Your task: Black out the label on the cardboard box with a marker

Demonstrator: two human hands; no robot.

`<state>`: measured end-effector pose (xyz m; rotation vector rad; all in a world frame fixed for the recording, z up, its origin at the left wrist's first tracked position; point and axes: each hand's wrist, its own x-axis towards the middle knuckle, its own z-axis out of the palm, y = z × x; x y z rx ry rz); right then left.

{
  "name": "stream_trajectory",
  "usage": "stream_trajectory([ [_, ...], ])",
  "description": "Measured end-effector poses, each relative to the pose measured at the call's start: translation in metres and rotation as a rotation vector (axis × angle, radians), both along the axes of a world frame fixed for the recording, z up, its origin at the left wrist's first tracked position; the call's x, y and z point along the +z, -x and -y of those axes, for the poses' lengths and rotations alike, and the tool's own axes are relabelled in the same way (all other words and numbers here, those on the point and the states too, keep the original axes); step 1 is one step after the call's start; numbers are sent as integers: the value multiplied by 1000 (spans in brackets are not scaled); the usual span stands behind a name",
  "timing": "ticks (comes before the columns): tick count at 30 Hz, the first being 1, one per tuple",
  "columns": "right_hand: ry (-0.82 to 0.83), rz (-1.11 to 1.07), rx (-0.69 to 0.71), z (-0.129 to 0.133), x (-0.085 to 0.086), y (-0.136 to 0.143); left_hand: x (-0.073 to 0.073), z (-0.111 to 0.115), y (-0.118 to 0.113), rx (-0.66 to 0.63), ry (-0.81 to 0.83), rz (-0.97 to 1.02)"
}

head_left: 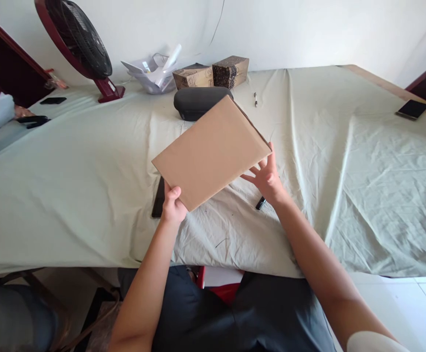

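Observation:
A flat brown cardboard box (213, 154) is held up, tilted, above the cloth-covered table. My left hand (174, 203) grips its lower left corner, thumb on the front face and fingers hidden behind. At the right corner, my right hand (266, 176) has its fingers spread under and behind the edge, partly hidden by the box. A dark flat object (158, 199) lies on the cloth behind my left hand. Beside my right wrist is a small black object (260, 203).
Behind the box sit a black case (198, 100), two patterned boxes (236, 71), a plastic basket (154, 80) and a fan (84, 44). A pen (256, 99) and a phone (412, 109) lie to the right. Another person's hand (22, 112) shows at far left.

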<state>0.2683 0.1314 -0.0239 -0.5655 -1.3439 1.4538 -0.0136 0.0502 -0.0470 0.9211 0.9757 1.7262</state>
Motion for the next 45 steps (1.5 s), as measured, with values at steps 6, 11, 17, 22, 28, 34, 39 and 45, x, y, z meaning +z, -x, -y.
stream_trajectory([
  [6, 90, -32, -61, 9, 7, 11, -3, 3, -15, -200, -3, -126],
  [11, 98, -37, -230, 8, 16, 5, 0, 3, -7, -305, -18, -237],
  [17, 113, -51, -227, 13, 18, 0, 2, -4, 24, -249, -203, -359],
  [22, 107, -26, -156, 18, 12, 1, 8, 6, 18, -401, -190, -433],
  [28, 47, -11, -179, 17, 11, 3, 17, 18, 1, -345, -145, -519],
  [34, -53, 21, -112, 16, 15, -1, 24, 19, -1, -184, -238, -513],
  [39, -37, 50, -46, 17, 11, -6, 26, 21, 0, -189, -263, -514],
  [45, -24, 20, -52, 17, 3, -10, 23, 21, 3, -226, -280, -550],
])
